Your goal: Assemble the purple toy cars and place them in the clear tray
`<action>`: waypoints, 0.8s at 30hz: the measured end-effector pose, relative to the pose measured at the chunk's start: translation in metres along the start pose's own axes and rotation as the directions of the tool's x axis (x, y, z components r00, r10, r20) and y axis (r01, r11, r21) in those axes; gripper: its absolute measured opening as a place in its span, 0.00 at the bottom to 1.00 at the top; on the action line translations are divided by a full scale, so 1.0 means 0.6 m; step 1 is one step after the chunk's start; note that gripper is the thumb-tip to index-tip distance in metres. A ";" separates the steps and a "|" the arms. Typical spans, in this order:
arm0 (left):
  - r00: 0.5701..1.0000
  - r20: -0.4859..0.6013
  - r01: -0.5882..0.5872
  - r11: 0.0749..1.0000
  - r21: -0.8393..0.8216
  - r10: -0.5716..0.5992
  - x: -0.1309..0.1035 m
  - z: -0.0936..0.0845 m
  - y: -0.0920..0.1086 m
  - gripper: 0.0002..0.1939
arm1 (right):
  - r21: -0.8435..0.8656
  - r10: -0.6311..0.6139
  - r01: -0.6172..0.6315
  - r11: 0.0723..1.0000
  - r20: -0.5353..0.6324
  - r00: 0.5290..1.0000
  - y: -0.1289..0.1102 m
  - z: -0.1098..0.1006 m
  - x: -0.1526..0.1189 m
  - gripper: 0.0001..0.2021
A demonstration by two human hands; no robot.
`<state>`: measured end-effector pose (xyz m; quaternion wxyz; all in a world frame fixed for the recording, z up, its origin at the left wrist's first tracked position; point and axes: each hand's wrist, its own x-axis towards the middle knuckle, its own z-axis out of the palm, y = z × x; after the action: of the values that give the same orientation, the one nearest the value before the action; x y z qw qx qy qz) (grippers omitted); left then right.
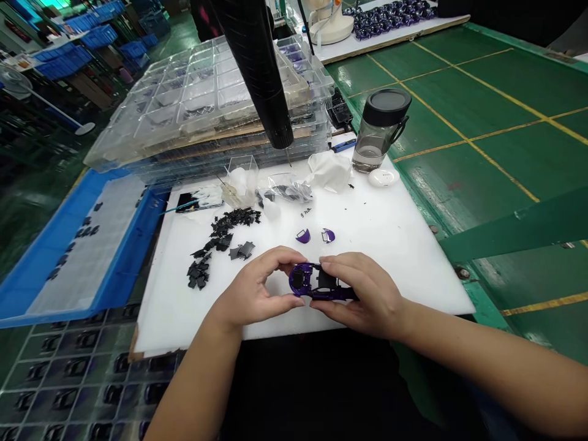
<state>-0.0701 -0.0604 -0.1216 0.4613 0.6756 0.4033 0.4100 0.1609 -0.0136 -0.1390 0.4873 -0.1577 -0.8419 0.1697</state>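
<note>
A purple and black toy car body (301,278) is held between my two hands just above the front of the white board (367,226). My left hand (257,286) grips its rounded left end between thumb and fingers. Around its right end wraps my right hand (362,293), the fingers covering part of it. Beyond the car lie two small purple parts, a left one (303,236) and a right one (327,235). Small black plastic pieces (236,218) are heaped on the left, with a few dark grey flat pieces (242,250) near them.
An electric screwdriver (266,79) hangs point down over the board. Stacked clear compartment trays (151,122) rise behind. A water bottle (379,131) and a white oval object (384,177) stand at the back right. A blue bin (105,288) sits at left, above a tray of car parts (68,373).
</note>
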 end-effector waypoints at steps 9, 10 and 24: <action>0.997 0.011 -0.072 0.997 -0.041 0.072 0.000 0.003 0.000 0.25 | 0.007 -0.040 0.040 0.999 -0.005 0.999 0.000 -0.002 -0.005 0.30; 0.997 0.013 -0.077 0.996 -0.043 0.077 0.000 0.003 0.000 0.25 | -0.003 -0.041 0.041 0.999 -0.009 0.999 -0.001 -0.002 -0.005 0.30; 0.995 -0.007 -0.099 0.994 -0.038 0.099 0.000 0.003 0.000 0.27 | 0.070 0.007 -0.006 0.998 -0.017 1.000 -0.004 -0.003 0.002 0.29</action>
<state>-0.0682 -0.0610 -0.1219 0.4525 0.6848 0.3625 0.4415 0.1618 -0.0147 -0.1363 0.4992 -0.1449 -0.8307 0.1991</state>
